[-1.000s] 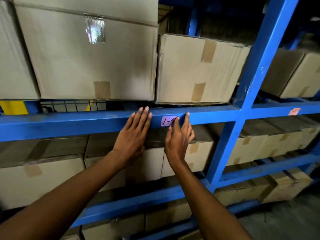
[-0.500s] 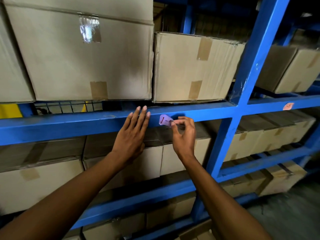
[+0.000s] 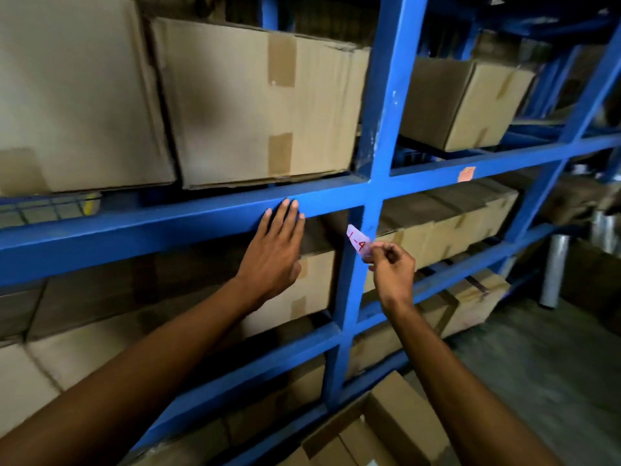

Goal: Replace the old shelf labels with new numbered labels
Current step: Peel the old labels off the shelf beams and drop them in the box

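My right hand (image 3: 392, 268) pinches a small pale pink label (image 3: 357, 239) marked "1-4" in red; the label hangs free in front of the blue upright, off the beam. My left hand (image 3: 274, 247) lies flat with fingers spread against the front of the blue shelf beam (image 3: 168, 223), fingertips on its upper edge. Another pink label (image 3: 466, 173) is stuck on the beam of the bay to the right.
Large taped cardboard boxes (image 3: 262, 105) fill the shelves above and below the beam. A blue upright post (image 3: 386, 112) stands just right of my hands. Grey cylinders (image 3: 553, 270) stand on the concrete floor at the right.
My right hand peeled the "1-4" label off the beam and pulled it away to the right and down. My left hand stayed pressed on the beam. The view swung right.
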`<state>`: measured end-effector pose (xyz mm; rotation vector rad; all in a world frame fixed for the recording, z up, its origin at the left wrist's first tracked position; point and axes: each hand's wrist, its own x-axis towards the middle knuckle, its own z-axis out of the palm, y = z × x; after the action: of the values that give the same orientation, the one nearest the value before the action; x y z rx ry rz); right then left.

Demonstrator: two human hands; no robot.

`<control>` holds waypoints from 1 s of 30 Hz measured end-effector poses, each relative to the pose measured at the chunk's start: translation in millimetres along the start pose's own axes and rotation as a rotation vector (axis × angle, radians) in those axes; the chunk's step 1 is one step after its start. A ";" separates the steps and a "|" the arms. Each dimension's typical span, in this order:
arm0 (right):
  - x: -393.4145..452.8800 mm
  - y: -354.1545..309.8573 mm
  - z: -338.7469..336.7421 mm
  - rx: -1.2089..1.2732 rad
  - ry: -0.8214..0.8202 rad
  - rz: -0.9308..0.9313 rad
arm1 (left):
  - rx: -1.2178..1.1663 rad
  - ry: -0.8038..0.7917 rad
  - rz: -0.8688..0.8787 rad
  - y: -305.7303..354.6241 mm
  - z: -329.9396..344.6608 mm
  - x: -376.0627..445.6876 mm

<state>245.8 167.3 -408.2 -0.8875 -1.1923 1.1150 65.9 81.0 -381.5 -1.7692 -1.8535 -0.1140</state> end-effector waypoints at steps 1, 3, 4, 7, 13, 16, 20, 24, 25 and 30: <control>7.6 6.3 -10.9 -0.006 0.019 0.015 | -0.011 0.000 0.014 11.9 5.3 12.6; 29.7 24.5 -36.3 -0.017 0.041 0.052 | -0.052 -0.014 0.052 42.6 22.2 41.3; 39.1 34.0 -45.4 -0.018 0.043 0.067 | -0.062 -0.013 0.064 54.3 31.9 52.3; 70.7 66.0 -75.8 -0.032 0.050 0.126 | -0.084 -0.085 0.075 92.8 59.8 81.8; 113.3 153.6 -128.2 -0.185 -0.046 0.317 | 0.054 -0.186 -0.019 154.2 127.8 91.2; 102.7 175.7 -134.4 -0.251 -0.080 0.421 | 0.113 -0.227 -0.059 170.8 144.6 68.4; 85.6 270.9 -176.5 -0.505 -0.282 0.712 | 0.146 -0.494 -0.106 217.3 196.1 40.5; 64.0 326.6 -203.8 -0.832 -0.514 0.711 | 0.062 -0.626 -0.132 232.9 222.3 26.0; 53.4 340.2 -209.7 -0.842 -0.542 0.749 | 0.067 -0.641 -0.139 235.0 228.8 17.0; 36.8 370.4 -215.3 -0.891 -0.556 0.847 | 0.073 -0.637 -0.136 232.1 240.7 5.8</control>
<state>390.3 301.4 -790.2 -1.9733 -1.9101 1.5714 203.1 219.2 -653.5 -1.7506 -2.3731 0.5178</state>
